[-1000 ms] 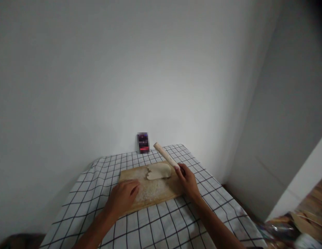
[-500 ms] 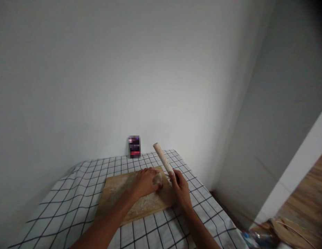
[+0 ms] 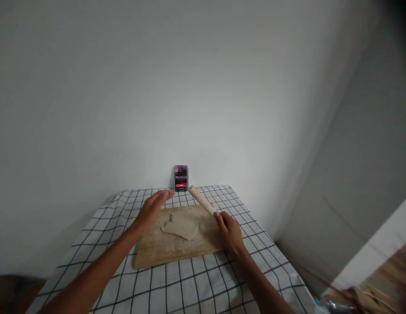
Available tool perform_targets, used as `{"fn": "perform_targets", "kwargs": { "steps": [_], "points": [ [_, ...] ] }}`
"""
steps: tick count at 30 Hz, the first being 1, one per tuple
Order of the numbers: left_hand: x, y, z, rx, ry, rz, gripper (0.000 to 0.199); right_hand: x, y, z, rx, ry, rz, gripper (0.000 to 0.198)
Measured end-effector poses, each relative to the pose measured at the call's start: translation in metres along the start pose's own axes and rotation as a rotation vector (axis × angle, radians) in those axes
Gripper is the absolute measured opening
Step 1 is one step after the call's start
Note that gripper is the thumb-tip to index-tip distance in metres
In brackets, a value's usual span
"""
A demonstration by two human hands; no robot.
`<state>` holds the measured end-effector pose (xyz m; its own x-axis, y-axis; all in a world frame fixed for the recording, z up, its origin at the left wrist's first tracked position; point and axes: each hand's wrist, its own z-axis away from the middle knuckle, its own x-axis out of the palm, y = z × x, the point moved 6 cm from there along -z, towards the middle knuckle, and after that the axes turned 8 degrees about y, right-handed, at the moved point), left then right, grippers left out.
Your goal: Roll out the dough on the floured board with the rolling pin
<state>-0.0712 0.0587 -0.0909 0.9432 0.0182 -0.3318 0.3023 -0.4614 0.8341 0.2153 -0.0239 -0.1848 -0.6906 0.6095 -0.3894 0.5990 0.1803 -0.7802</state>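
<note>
My right hand point(image 3: 230, 230) is clasping a pale wooden rod point(image 3: 203, 200).
It's slanting far-right of flat cream dough point(image 3: 181, 226); my left hand point(image 3: 153, 205) is hovering leftward, empty, unclenched.

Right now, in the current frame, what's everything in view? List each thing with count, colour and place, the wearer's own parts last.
Flat, irregular dough sheet: 1, cream, on the board
Rectangular wooden board: 1, light brown, floury, on the cloth
Cylindrical wooden rolling pin: 1, pale, in the right hand
Upright rectangular device: 1, dark with red bar, by the back wall
Checked cloth: 1, white with dark lines, under the board
Walls: 2, whitish and grey, behind and right
Floor: 1, brown, lower right
Blurred items: count unclear, mixed colours, lower right
Left hand: 1, bare, by the board's far left corner
Right hand: 1, bare, board's right side
</note>
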Motion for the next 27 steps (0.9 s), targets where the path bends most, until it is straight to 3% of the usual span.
{"fn": "perform_targets", "kwargs": {
  "steps": [3,5,9,12,16,21,27],
  "points": [
    [-0.023,0.026,0.008,0.048,0.06,-0.035,0.057,0.008,-0.021,-0.002,-0.127,-0.123,0.221,0.059],
    [-0.02,0.032,0.025,0.101,0.031,-0.167,0.052,0.017,-0.038,0.001,-0.235,-0.216,0.317,0.053],
    [0.017,-0.001,0.062,0.153,-0.132,-0.584,0.047,0.035,-0.057,0.011,-0.404,-0.318,0.42,0.042],
    [0.04,-0.034,0.067,0.181,-0.137,-0.848,0.048,0.044,-0.056,0.005,-0.477,-0.307,0.498,0.04],
    [0.049,-0.047,0.042,0.235,-0.06,-0.936,0.047,0.062,-0.045,-0.029,-0.453,-0.359,0.591,0.041],
    [0.049,-0.052,0.002,0.18,-0.056,-1.016,0.045,0.098,-0.037,-0.084,-0.415,-0.47,0.552,0.045],
    [0.049,-0.069,-0.036,0.084,-0.105,-1.036,0.061,0.141,-0.024,-0.121,-0.363,-0.634,0.499,0.078]
  ]
}}
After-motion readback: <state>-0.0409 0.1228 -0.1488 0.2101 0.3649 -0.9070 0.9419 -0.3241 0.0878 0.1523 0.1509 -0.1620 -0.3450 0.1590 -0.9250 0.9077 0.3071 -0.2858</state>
